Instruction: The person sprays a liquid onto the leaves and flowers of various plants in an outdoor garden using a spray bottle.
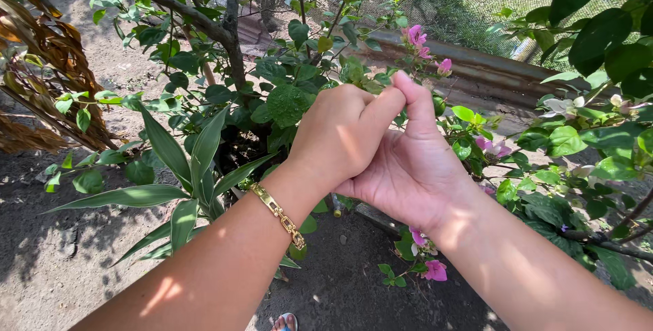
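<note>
Seen from above, two bare arms reach into a flowering shrub growing from bare soil (54, 270). The left hand (337, 134), with a gold bracelet (280, 216) on its wrist, is curled shut, its fingertips pinched against the right thumb. The right hand (408, 168) lies just beside and partly under it, also curled, thumb pointing up. Whatever they pinch is too small to tell. The nearest pink flowers (416, 36) sit just above and beyond the thumb tip, closer to the right hand; the stem (235, 38) rises further left.
</note>
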